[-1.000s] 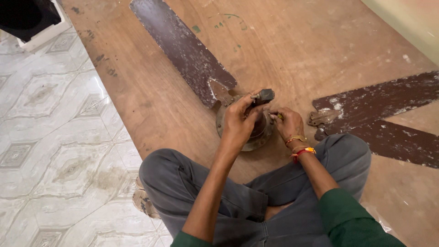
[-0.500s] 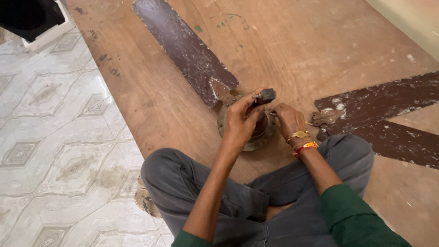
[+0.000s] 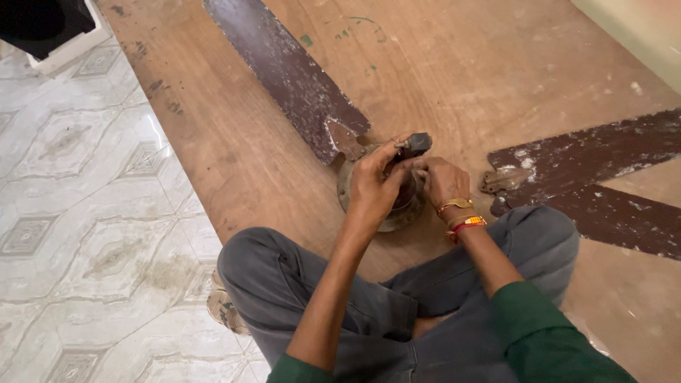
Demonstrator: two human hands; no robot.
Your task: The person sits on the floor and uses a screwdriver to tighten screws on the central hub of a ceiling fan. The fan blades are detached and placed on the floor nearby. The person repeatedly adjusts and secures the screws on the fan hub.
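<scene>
**Two hands on a fan motor at the frame's centre**

Two surfaces fill the frame: a brown wooden board (image 3: pixel 454 78) across the top and right, and a patterned tile floor (image 3: pixel 78 234) down the left. I sit cross-legged at the bottom in grey trousers (image 3: pixel 305 284). One dark, flaking fan blade (image 3: pixel 291 71) runs from the upper centre down to the motor; two more blades (image 3: pixel 596 177) lie at the right edge, apart from it. The round fan motor (image 3: pixel 386 202) rests on the board at the centre, just above my knees. My left hand (image 3: pixel 372 186) has its grip clamped on a small dark tool (image 3: pixel 415 144) above the motor. My right hand (image 3: pixel 441 181), bangles at the wrist, has fingers curled together against the motor's top; what they pinch I cannot tell.
</scene>
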